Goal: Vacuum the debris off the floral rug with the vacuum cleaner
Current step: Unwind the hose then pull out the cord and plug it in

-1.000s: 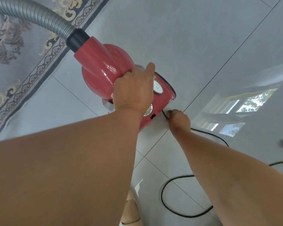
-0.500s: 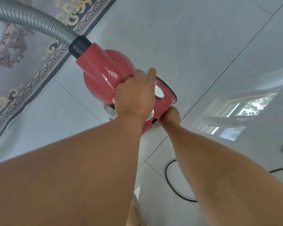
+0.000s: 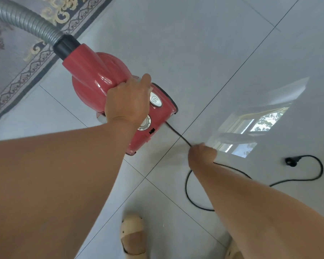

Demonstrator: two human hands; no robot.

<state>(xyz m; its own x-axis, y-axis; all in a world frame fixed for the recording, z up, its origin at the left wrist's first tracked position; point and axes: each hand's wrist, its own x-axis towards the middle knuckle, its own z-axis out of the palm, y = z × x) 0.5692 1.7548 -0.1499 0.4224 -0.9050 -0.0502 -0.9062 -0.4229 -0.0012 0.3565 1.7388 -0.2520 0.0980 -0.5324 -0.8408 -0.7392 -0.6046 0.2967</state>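
Head view: I see left hand (image 3: 127,101) clamped on top of the vacuum (image 3: 94,75), right hand (image 3: 201,153) pinched on the cord (image 3: 178,133) just behind the body. Plug (image 3: 290,162) lies loose on tile, well right of that hand, so not powered yet, I'd say. Pull cord straight out and hold body steady. Vacuum: glossy red, grey ribbed hose (image 3: 22,19). Rug (image 3: 17,58) up-left of left hand; can't make out debris.

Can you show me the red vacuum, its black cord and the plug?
red vacuum (image 3: 94,75): head view, on its shiny red body.
black cord (image 3: 179,135): head view, on the straight stretch just behind the vacuum.
plug (image 3: 290,162): head view, on its black head at the cord's end.
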